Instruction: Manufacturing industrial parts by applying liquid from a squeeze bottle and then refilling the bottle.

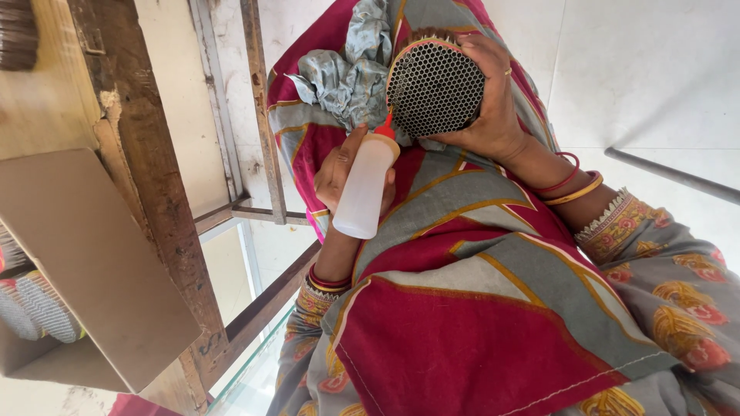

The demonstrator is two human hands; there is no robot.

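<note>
Squeeze bottle's red tip at the rim of the honeycomb disc, both held over the lap.

My left hand [339, 173] has its fingers clenched around the white squeeze bottle [366, 189], gripping its middle; the bottle's long axis runs up and slightly right, its red nozzle [385, 131] touching or just beside the lower left rim of the round honeycomb disc [434, 86]. My right hand [493, 108] is grasping that disc from its right side, fingers curled over the top edge, the perforated face turned toward me. The disc lies just beyond the nozzle, so the left hand is nearer the point of contact. Both wrists are bent inward above the red and grey draped cloth [462, 308]; a crumpled grey rag [347, 77] sits just left of the disc. An open cardboard box [92, 270] stands well apart to the left, by a wooden frame [154, 154].
</note>
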